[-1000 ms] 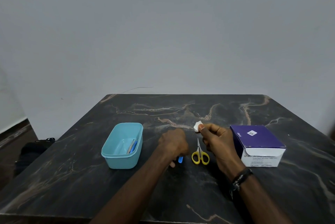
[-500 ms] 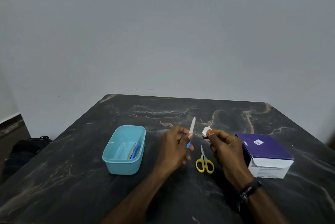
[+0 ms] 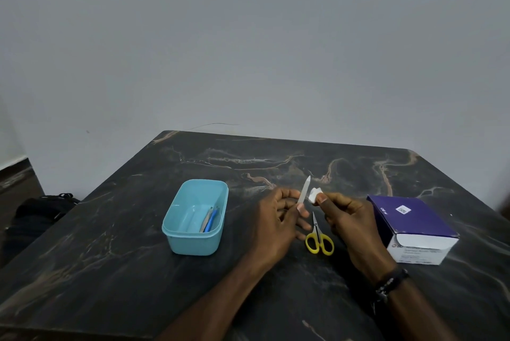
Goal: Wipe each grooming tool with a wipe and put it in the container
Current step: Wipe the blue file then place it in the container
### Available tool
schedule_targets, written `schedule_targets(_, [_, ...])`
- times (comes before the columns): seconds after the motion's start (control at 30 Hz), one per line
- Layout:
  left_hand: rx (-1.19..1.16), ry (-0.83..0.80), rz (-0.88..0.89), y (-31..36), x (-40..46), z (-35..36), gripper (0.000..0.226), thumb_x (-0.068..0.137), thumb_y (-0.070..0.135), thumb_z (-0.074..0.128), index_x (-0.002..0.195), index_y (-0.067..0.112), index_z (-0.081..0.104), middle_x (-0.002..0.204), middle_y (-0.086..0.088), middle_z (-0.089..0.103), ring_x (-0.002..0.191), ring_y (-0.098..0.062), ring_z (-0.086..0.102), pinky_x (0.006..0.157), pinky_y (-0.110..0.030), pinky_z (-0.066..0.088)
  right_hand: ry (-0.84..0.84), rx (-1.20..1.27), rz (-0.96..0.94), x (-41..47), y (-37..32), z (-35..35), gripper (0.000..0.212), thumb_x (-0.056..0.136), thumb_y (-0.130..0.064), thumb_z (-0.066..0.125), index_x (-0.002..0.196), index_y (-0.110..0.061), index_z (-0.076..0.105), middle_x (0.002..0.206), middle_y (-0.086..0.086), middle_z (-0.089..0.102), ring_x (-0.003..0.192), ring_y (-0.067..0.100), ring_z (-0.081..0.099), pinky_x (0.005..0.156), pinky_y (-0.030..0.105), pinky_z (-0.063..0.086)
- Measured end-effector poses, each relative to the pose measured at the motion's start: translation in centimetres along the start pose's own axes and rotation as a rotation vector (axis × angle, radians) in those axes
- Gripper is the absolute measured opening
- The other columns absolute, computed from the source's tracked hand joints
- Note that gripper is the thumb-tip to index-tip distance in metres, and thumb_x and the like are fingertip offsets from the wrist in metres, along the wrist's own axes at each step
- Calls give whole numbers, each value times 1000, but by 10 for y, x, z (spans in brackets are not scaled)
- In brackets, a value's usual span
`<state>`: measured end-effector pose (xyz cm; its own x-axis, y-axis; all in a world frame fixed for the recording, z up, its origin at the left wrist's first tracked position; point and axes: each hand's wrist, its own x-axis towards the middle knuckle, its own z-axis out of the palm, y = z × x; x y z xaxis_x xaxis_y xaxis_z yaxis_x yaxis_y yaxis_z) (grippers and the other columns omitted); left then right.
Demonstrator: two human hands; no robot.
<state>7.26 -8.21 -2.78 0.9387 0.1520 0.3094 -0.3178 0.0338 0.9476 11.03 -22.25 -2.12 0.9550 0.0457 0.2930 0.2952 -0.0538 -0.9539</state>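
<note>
On the dark marble counter, a teal container sits left of the left hand, whose fingers pinch an upright nail file. Just right, the right hand pinches a crumpled wipe; yellow scissors lie below.

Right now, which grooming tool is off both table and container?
The nail file, pinched upright in the left hand; the yellow scissors lie on the table.
</note>
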Motion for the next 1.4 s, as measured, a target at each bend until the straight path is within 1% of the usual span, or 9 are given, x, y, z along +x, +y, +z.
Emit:
schedule_targets(0.17, [6, 12, -5, -1, 0, -1, 12, 92, 0, 57, 103, 2, 58, 82, -21, 69, 62, -25, 68, 52, -30, 57, -27, 4, 13, -2, 0, 2, 13, 89, -13, 64, 90, -10, 77, 77, 3, 75, 65, 3, 65, 68, 28, 49])
schedule_targets(0.27, [22, 22, -18, -2, -1, 0, 11, 90, 4, 61, 99, 9, 58, 85, -14, 72, 60, -29, 68, 50, -31, 56, -36, 0, 1, -2, -1, 3, 13, 90, -10, 64, 89, -7, 76, 71, -1, 73, 62, 0, 64, 64, 21, 49])
schedule_targets(0.37, [48, 21, -21, -3, -2, -1, 13, 89, 9, 65, 99, 12, 57, 88, -11, 73, 55, -33, 67, 44, -30, 53, -74, -13, 2, -1, 1, 3, 14, 90, -15, 65, 89, -8, 77, 74, 0, 74, 65, 6, 65, 66, 29, 53])
schedule_targets(0.53, [59, -7, -19, -5, -3, 0, 21, 89, 9, 65, 107, 10, 54, 86, -12, 73, 51, -30, 66, 45, -31, 54, -73, -7, -7, -2, 1, 2, 13, 89, -12, 64, 89, -7, 76, 68, -1, 71, 58, 0, 59, 63, 24, 46])
schedule_targets(0.7, [45, -33, -13, -7, -3, 1, 28, 89, 6, 65, 115, 11, 54, 85, -14, 72, 55, -34, 68, 50, -36, 57, -118, 6, 4, -3, 1, 2, 13, 88, -15, 67, 85, -6, 75, 79, 12, 74, 75, 22, 68, 74, 39, 54])
schedule_targets(0.9, [41, -71, -20, -8, -3, 2, 36, 87, 1, 65, 119, 13, 53, 82, -12, 71, 59, -35, 69, 53, -38, 58, -158, 32, 15, -4, -1, 2, 17, 89, -14, 66, 80, -1, 73, 77, 19, 71, 70, 25, 66, 72, 38, 51])
schedule_targets(1.0, [32, -87, -35, -9, -3, 3, 36, 86, 0, 66, 118, 13, 53, 82, -14, 70, 58, -35, 69, 51, -34, 57, -89, 88, 16, -5, -7, 2, 17, 89, -12, 65, 82, 2, 71, 66, 10, 71, 59, 15, 65, 58, 26, 51])
schedule_targets(1.13, [29, -96, -39, -9, -4, 5, 37, 86, 2, 67, 119, 12, 53, 85, -17, 70, 59, -36, 69, 50, -32, 56, -43, 147, 17, -3, -7, -1, 13, 91, -8, 61, 87, 2, 67, 43, -7, 57, 39, -1, 49, 41, 12, 39])
schedule_targets(1.4, [16, -55, -21, -9, 0, 2, 42, 87, 0, 65, 123, 14, 50, 81, -17, 71, 56, -33, 68, 48, -32, 56, -206, 98, 110, -6, -9, 2, 17, 89, -10, 64, 78, 2, 71, 63, 7, 67, 51, 3, 58, 52, 15, 44])
